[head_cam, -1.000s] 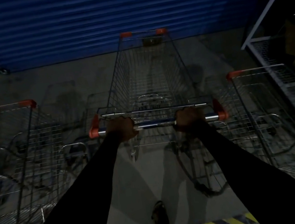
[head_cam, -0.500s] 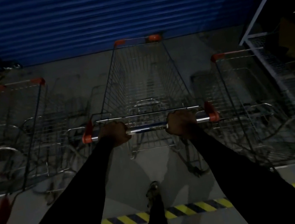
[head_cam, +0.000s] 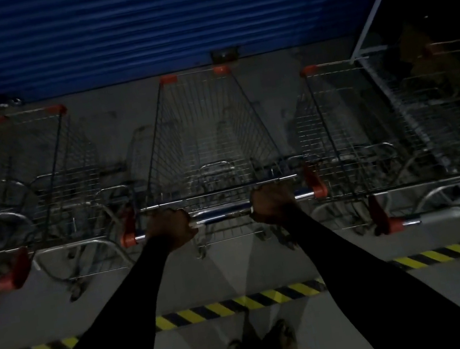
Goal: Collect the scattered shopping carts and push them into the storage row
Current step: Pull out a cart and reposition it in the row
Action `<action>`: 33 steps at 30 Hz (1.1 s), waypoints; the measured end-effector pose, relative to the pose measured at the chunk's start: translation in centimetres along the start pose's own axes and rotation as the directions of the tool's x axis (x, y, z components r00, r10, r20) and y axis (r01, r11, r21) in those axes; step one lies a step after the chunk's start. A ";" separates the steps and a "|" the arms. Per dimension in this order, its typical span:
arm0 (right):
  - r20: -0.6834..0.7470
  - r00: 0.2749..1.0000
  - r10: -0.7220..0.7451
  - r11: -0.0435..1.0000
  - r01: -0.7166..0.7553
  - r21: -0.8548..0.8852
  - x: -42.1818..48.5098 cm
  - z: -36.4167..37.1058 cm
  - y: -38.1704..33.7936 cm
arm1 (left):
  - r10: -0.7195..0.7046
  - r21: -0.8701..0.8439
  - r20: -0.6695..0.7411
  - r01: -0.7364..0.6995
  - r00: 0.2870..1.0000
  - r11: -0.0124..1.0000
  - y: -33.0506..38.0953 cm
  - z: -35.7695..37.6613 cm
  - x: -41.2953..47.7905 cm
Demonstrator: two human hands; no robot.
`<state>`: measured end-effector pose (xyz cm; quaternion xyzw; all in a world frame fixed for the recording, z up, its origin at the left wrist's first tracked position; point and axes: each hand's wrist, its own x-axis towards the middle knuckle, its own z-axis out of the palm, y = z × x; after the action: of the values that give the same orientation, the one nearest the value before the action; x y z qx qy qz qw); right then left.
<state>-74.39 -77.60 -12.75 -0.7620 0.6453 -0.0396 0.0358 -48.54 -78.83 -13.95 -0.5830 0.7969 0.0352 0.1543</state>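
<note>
The middle cart (head_cam: 210, 135) is placed in the gap between the left cart (head_cam: 49, 174) and the right cart (head_cam: 352, 129). Its nose is pointed toward the blue shutter (head_cam: 136, 22), beyond the hazard stripe (head_cam: 238, 305) on the floor (head_cam: 238, 267). The step in hand is judged to be the seating of this cart in the storage row.

Equal force is to be applied through both arms so that the basket is kept parallel to its neighbours; a skewed cart is likely to snag their wire sides. The push is to be eased off before the red front corners meet the shutter.

The left grip (head_cam: 170, 227) is clamped round the handle bar (head_cam: 223, 216) toward its left end, with the fingers curled over the top. The right grip (head_cam: 273, 205) is clamped likewise toward the right end. Nothing else is held.
</note>
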 end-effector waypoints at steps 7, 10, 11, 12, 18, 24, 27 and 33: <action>-0.204 0.979 -0.023 0.999 0.017 -0.030 -5.2 2.3 -1.3 | 0.034 -0.004 0.004 -0.034 0.999 0.999 0.4 0.9 -3.3; -0.322 0.943 -0.087 0.995 0.069 -0.067 -7.2 2.8 -1.6 | 0.061 0.014 -0.017 -0.060 0.998 0.998 0.5 1.5 -4.5; -0.343 0.934 -0.103 0.994 0.081 -0.078 -7.5 2.8 -1.7 | 0.060 0.020 -0.023 -0.060 0.998 0.998 0.6 1.5 -4.8; -0.342 0.935 -0.100 0.994 0.076 -0.083 -7.9 2.6 -1.8 | 0.060 0.023 -0.031 -0.059 0.998 0.998 0.7 1.5 -5.1; -0.290 0.953 -0.086 0.996 0.076 -0.045 -10.4 2.0 -1.5 | 0.063 0.024 -0.047 -0.062 0.997 0.998 2.1 1.6 -7.1; -0.169 0.985 -0.029 0.998 0.020 -0.057 -11.9 2.0 0.0 | 0.067 0.005 -0.030 -0.066 0.997 0.998 4.1 1.9 -7.9; -0.096 0.995 0.030 0.999 -0.034 -0.038 -12.6 1.9 0.6 | 0.094 0.024 -0.036 -0.093 0.995 0.995 4.8 2.0 -7.9; -0.020 1.000 0.024 0.993 -0.021 0.113 -11.2 1.4 0.9 | 0.101 0.032 -0.058 -0.100 0.993 0.995 5.4 2.0 -7.7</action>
<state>-76.97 -66.69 -14.38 -0.7510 0.6509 -0.0838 0.0723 -51.08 -69.60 -14.29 -0.5407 0.8299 0.0140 0.1371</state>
